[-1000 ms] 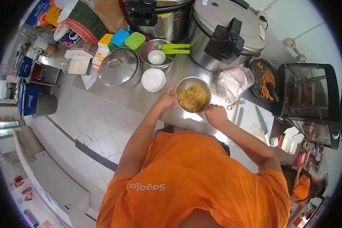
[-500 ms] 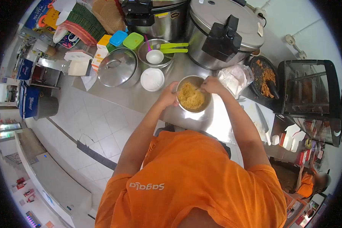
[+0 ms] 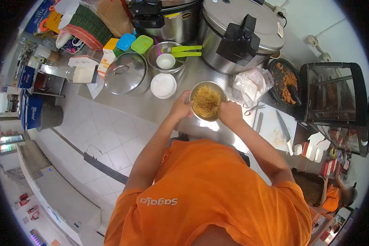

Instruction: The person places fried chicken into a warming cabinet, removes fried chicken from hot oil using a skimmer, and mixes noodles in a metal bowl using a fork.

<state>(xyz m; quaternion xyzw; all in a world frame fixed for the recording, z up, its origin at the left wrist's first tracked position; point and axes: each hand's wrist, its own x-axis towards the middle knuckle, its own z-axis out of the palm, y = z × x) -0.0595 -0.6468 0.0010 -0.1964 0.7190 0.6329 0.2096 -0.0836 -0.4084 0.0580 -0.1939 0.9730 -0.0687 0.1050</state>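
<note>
The steel bowl (image 3: 222, 92) sits at the middle of the view, over the front part of the metal tabletop (image 3: 139, 107), holding yellow noodles (image 3: 206, 101) in a loose, stringy heap. The left hand (image 3: 181, 105) is curled around its left rim, gripping it. The right hand (image 3: 231, 114) is closed into a fist at the right rim; whatever its fingers hold is hidden.

White lettering on the orange shirt (image 3: 217, 176) looks like "Sagala", turned around in this view. A blue package (image 3: 38, 18) at the upper left reads "NESTLÉ". The rear cooker (image 3: 176, 26) has a yellow label and a dark badge, both too small to read.

A crinkled clear plastic bag (image 3: 252, 84) lies just right of the bowl, with the scissors (image 3: 254, 109) near it. Beyond the bag, a dark, round mortar (image 3: 274, 74) contains coarse orange-brown food and a dark pestle (image 3: 293, 93). The white cutting board (image 3: 270, 133) carries a white-handled knife (image 3: 283, 126) and a narrow grey blade (image 3: 259, 122).

Left of the bowl are a round white dish (image 3: 163, 86) and a pot with a shiny domed lid (image 3: 125, 76). Behind them, a wider metal bowl (image 3: 152, 57) holds a small white bowl (image 3: 165, 61) and bright green handles (image 3: 186, 51).
</note>
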